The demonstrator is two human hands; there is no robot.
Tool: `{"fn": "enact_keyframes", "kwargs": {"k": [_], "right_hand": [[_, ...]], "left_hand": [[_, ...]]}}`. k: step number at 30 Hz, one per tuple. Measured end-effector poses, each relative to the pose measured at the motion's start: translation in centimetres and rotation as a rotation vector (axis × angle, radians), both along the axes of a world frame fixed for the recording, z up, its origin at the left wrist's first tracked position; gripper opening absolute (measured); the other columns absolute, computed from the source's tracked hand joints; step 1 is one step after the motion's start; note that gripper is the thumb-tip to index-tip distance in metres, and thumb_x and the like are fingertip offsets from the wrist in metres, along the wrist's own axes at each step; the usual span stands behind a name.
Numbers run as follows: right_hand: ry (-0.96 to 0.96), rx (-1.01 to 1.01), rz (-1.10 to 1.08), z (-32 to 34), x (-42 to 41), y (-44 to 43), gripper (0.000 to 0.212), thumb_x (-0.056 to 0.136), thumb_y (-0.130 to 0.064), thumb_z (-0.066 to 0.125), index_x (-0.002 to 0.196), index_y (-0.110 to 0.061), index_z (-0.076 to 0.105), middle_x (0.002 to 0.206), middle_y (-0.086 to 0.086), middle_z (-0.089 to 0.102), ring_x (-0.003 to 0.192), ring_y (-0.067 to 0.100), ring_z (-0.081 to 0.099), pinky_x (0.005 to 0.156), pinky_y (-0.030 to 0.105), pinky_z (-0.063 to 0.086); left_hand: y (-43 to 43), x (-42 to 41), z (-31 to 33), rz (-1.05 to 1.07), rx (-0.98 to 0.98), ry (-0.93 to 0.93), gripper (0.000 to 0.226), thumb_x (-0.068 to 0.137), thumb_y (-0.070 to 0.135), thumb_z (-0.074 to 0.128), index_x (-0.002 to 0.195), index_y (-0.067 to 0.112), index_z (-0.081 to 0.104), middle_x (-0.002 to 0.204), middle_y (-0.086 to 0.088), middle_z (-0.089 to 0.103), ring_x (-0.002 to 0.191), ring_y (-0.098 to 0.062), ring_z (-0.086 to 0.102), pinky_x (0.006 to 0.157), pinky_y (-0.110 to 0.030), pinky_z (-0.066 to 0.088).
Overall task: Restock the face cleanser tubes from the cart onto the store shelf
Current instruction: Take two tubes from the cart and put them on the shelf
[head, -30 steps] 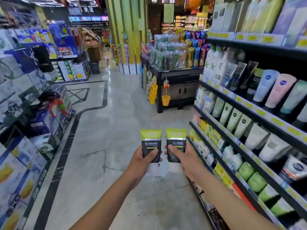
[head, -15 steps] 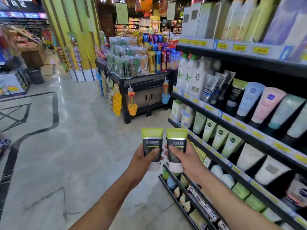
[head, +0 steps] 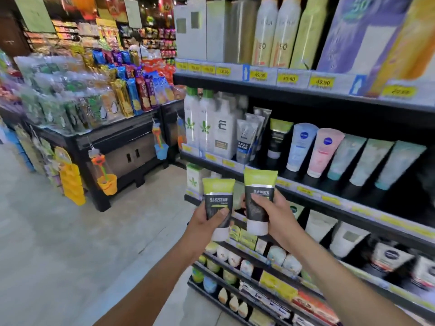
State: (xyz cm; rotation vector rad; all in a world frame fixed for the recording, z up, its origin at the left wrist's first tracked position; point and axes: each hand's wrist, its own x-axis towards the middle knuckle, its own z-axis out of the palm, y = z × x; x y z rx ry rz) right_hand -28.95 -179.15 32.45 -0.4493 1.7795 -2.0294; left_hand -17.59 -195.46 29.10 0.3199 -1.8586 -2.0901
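Each of my hands holds one face cleanser tube, black with a lime-green top and a white cap pointing down. My left hand (head: 204, 221) grips the left tube (head: 218, 198). My right hand (head: 274, 214) grips the right tube (head: 259, 191), held a little higher and closer to the store shelf (head: 313, 196). On that shelf stands a matching green-and-black tube (head: 277, 140) beside blue, pink and pale green tubes. The cart is out of view.
The shelving runs along my right, with spray cans and boxes (head: 277, 31) on top and jars and small packs lower down. A black display table (head: 113, 147) piled with snack bags stands ahead on the left, hung with yellow and orange toys. Pale floor lies to my left.
My view has swung right toward the shelf and come closer. Both hands rose with their tubes, the right one now higher and nearer the shelf edge.
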Motion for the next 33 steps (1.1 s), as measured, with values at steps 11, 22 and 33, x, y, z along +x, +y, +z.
{"fn": "enact_keyframes", "kwargs": {"k": [11, 22, 33], "right_hand": [[0.295, -0.020, -0.234, 8.3, -13.0, -1.2, 0.025, 0.093, -0.023, 0.071, 0.117, -0.025, 0.066, 0.118, 0.003, 0.074, 0.112, 0.025, 0.070, 0.104, 0.055, 0.051], [0.570, 0.320, -0.427, 6.8, -17.7, -2.9, 0.024, 0.084, -0.035, 0.077, 0.106, -0.039, 0.068, 0.107, -0.011, 0.075, 0.101, 0.007, 0.071, 0.097, 0.044, 0.057], [0.697, 0.598, -0.447, 6.8, -17.9, -3.2, 0.023, 0.089, -0.034, 0.072, 0.108, -0.037, 0.059, 0.095, -0.014, 0.073, 0.071, 0.006, 0.070, 0.074, 0.042, 0.061]], "left_hand": [[-3.8, -8.4, 0.3, -0.089, -0.007, -0.066, 0.029, 0.101, 0.028, 0.064, 0.126, 0.013, 0.062, 0.109, -0.015, 0.076, 0.102, -0.041, 0.071, 0.093, -0.060, 0.057], [-6.8, -11.8, 0.4, -0.159, 0.015, -0.048, 0.046, 0.087, 0.038, 0.069, 0.123, 0.012, 0.061, 0.099, -0.014, 0.077, 0.094, -0.031, 0.073, 0.100, -0.065, 0.051], [-8.5, -12.9, 0.3, -0.185, 0.036, -0.056, 0.044, 0.083, 0.034, 0.071, 0.121, 0.014, 0.063, 0.111, -0.008, 0.077, 0.095, -0.030, 0.075, 0.098, -0.059, 0.055]]}}
